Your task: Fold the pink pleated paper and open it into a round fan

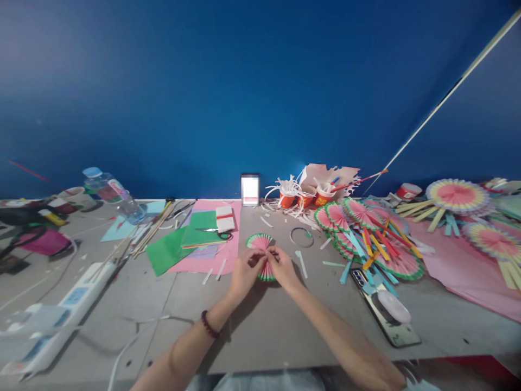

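While the middle of the fan is partly hidden, the left hand at 8 o'clock and right hand at 4 pinch it, knuckles up.

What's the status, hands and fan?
Left hand, right hand: pinching pleated fan at its middle. Fan: pink-and-green, partly hidden. Loose paper strip beside right hand.

No readable text — bottle label blurred
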A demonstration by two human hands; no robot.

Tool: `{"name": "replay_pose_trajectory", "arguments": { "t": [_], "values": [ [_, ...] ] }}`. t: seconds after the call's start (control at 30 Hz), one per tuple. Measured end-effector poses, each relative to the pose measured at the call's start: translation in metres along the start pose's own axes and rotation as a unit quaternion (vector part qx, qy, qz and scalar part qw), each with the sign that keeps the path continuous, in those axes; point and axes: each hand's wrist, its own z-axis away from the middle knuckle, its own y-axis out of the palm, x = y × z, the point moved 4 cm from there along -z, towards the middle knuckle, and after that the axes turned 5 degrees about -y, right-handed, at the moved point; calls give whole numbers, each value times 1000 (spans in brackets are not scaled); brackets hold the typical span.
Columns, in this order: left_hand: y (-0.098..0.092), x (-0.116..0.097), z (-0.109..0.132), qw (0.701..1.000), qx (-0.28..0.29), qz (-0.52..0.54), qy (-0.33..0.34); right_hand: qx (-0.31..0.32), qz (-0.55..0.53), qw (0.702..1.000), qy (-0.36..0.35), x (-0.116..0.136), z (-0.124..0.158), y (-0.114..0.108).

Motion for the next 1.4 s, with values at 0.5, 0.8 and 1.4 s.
{"name": "replay_pose_trajectory", "arguments": {
  "t": [0.5,0.8,1.4],
  "values": [
    [-10,2,-12,998,35,-14,-44,-2,50,998,-49,8,3,0],
    [-3,16,-10,994,46,61,-78,29,0,998,52,0,0,0],
    [-4,-5,0,998,4,54,-11,-41,-138,980,138,3,4,0]
  ]
}}
